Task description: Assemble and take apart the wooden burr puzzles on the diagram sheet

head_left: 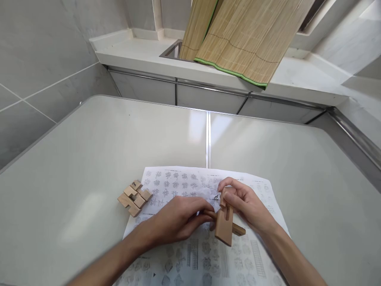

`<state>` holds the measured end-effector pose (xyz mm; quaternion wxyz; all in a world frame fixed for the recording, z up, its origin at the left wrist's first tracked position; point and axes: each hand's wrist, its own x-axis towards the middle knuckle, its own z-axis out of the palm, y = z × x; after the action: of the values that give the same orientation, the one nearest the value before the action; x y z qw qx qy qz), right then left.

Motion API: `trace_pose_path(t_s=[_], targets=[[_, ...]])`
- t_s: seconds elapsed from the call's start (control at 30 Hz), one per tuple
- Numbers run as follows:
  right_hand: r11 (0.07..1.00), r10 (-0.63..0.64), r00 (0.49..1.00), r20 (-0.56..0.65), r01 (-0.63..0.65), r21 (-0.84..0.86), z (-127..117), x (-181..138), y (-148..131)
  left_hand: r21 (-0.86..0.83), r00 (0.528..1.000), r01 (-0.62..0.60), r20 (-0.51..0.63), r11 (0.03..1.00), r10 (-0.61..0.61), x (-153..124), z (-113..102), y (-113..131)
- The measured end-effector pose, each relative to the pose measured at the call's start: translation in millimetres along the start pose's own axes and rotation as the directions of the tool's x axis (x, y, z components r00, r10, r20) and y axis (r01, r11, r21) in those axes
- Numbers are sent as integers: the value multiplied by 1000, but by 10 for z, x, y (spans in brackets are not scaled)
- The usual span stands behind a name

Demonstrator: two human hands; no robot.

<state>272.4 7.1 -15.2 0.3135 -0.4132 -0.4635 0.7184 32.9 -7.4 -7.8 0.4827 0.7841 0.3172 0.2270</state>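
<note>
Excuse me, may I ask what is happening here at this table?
A person is handling wooden pieces above a printed sheet on a table. The right hand holds a slotted piece; the left hand pinches a stick that appears to cross it. A cluster of notched wooden blocks, one marked 3, lies at the sheet's left edge.

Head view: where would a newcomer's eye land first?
Probably on the wooden pieces pinched by the left hand and right hand, over the printed sheet. Next, the notched wooden block marked 3 at the sheet's left edge, then the green-edged mat overhanging the white ledge up top.
</note>
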Motion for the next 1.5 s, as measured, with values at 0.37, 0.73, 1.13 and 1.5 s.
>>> trace_pose_path(t_s=[0.37, 0.73, 1.13, 1.5], targets=[[965, 69, 998, -3, -68, -252, 45, 7, -34, 31, 998, 38, -44, 999, -37, -35, -1, -50], [941, 102, 992, 69, -74, -331, -39, 49, -60, 55, 996, 84, -38, 995, -82, -36, 3, -40], [989, 143, 965, 222, -145, -7, -11, -5, -54, -634, 958, 245, 40, 734, -285, -11, -109, 124], [891, 127, 748, 652, -374, 256, 40, -37, 167, -742, 917, 340, 125, 578, -379, 29, -125, 52]])
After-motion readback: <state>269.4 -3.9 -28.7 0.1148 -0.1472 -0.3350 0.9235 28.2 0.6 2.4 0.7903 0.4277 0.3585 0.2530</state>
